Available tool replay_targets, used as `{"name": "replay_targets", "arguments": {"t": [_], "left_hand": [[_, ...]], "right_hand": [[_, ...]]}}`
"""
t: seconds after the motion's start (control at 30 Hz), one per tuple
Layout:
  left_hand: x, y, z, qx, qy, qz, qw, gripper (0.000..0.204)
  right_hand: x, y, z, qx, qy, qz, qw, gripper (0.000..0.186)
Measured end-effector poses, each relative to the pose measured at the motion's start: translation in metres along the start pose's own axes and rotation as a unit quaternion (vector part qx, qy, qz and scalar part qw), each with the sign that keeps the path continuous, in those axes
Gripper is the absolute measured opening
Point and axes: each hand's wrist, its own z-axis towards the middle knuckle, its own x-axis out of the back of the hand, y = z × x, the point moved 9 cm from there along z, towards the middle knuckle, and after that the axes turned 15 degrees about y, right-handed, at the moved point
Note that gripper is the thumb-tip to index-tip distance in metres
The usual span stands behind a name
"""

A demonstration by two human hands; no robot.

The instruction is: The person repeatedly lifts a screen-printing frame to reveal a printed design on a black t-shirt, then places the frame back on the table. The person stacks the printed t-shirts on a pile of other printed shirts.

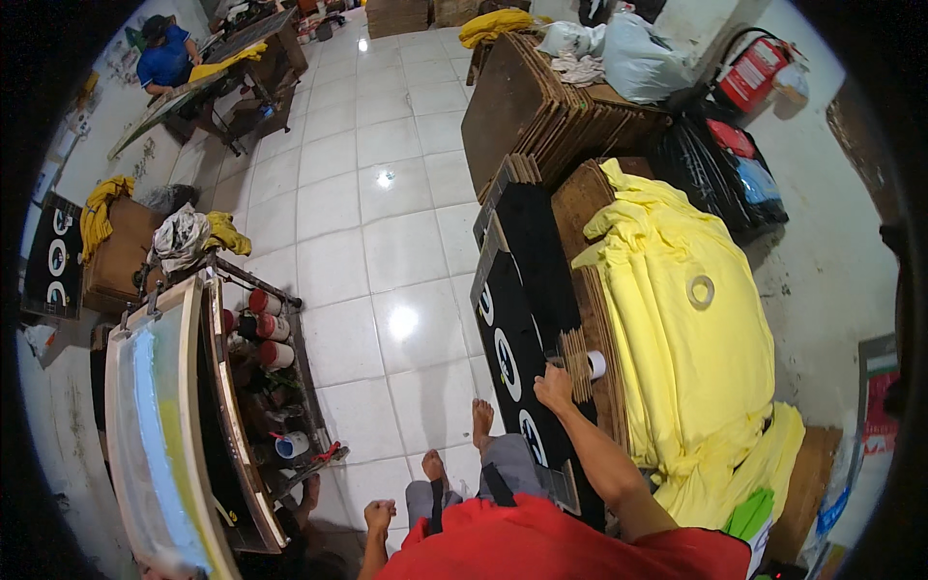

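My right hand (553, 385) is closed at the edge of a long board covered in black fabric (507, 406) with white oval prints, beside stacked board edges; what its fingers grip is too small to tell. A white roll (598, 365) lies just right of it. A pile of yellow fabric (691, 367) lies further right, with a tape ring (700, 292) on top. My left hand (380, 514) hangs low beside my leg in a loose fist, with nothing visible in it.
A rack with screen frames (157, 425) and paint pots (275, 329) stands at left. A co-worker in blue (164, 60) works at a far table. Board stacks (512, 106), bags (646, 58) and a fire extinguisher (749, 72) line the right. Tiled floor (343, 261) runs between.
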Motion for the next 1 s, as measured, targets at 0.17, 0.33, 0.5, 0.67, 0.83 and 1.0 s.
{"name": "replay_targets", "arguments": {"t": [0.17,0.33,0.5,0.67,0.83,1.0], "left_hand": [[-0.021,0.0,-0.026,0.099,0.017,0.005,0.995,0.012],[-0.048,-0.006,-0.034,0.125,0.02,0.003,0.992,0.014],[-0.047,-0.035,-0.031,0.154,0.037,-0.011,0.987,0.022],[-0.046,-0.058,-0.031,0.185,0.049,0.011,0.981,0.018],[-0.052,-0.053,-0.035,0.202,0.053,0.051,0.977,0.019],[-0.056,-0.011,-0.043,0.094,0.029,0.014,0.995,0.028]], "right_hand": [[-0.036,0.005,0.092,-0.05,0.013,0.03,0.998,0.04],[-0.07,0.001,0.179,-0.048,0.043,0.051,0.997,0.045],[-0.091,-0.011,0.25,-0.043,0.056,0.052,0.996,0.043],[-0.103,-0.027,0.309,-0.033,0.076,0.046,0.996,0.038],[-0.12,-0.031,0.341,-0.034,0.076,0.022,0.996,0.032],[-0.123,-0.032,0.355,-0.03,0.084,0.01,0.996,0.028]]}}
